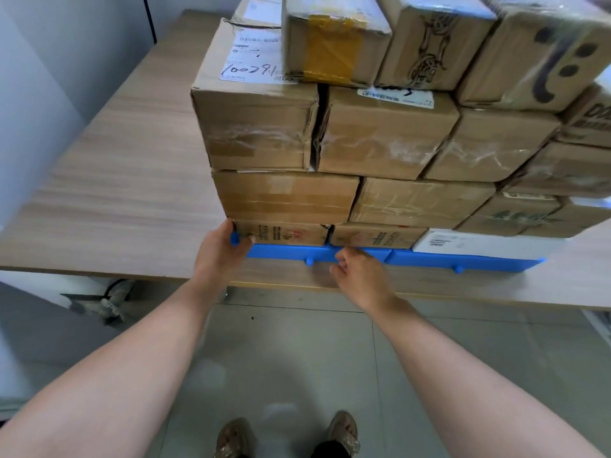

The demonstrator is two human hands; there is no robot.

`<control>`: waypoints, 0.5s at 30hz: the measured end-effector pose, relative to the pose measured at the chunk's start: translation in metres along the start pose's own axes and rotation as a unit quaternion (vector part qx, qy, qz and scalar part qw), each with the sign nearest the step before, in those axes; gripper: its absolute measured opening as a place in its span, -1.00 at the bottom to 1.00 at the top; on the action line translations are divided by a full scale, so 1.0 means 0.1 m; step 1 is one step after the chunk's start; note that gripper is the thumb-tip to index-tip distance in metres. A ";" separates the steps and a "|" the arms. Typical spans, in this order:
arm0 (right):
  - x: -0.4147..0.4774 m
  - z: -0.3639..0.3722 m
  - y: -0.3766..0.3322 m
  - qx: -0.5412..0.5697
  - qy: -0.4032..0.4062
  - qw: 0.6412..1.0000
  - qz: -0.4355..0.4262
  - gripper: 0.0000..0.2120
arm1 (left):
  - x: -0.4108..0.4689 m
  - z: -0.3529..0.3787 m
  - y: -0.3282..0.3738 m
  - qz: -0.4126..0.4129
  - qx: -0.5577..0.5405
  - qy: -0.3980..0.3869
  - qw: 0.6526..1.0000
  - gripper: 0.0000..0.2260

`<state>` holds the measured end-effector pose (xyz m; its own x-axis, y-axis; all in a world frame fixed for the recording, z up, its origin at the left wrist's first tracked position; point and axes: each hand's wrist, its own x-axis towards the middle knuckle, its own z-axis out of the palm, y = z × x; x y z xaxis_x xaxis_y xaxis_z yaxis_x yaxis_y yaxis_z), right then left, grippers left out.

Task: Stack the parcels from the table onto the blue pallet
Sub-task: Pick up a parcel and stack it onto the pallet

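Plainly, left hand [222, 251] grips blue pallet [429, 259] corner.

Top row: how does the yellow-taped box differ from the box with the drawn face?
The yellow-taped box has a wide yellow band on its near side; the box with the drawn face has black dots and a curve. The yellow-taped box sits further left, the other at the right. Both are brown cardboard.

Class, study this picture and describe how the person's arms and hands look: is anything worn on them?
The left hand and right hand wear no gloves, and no watch, bracelet or ring shows. The left arm and right arm are bare to the frame's edge, with no sleeve in view.
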<state>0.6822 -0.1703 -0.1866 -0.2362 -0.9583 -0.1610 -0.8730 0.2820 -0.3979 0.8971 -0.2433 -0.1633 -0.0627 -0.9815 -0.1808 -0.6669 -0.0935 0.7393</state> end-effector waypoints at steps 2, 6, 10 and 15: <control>-0.10 -0.04 0.19 -0.009 -0.007 1.000 0.004 -0.75 | -0.03 0.04 -0.01 -0.002 -0.009 0.011 1.000 -0.77; -0.27 -0.17 0.73 0.005 0.002 1.000 0.028 -0.82 | -0.17 0.18 0.00 0.006 -0.082 0.063 0.995 -0.62; -0.35 -0.45 1.39 0.045 0.036 0.996 0.073 -0.86 | -0.37 0.46 -0.01 -0.039 -0.061 0.154 0.985 -0.31; -0.32 -0.77 1.90 0.006 0.078 0.994 0.077 -0.85 | -0.66 0.93 0.19 -0.033 -0.024 0.169 0.985 -0.32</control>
<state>0.4905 -0.0899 -0.1878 -0.4316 -0.8986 -0.0794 -0.8160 0.4265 -0.3901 0.8191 -0.1651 -0.1975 0.2358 -0.9718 -0.0083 -0.6251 -0.1582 0.7644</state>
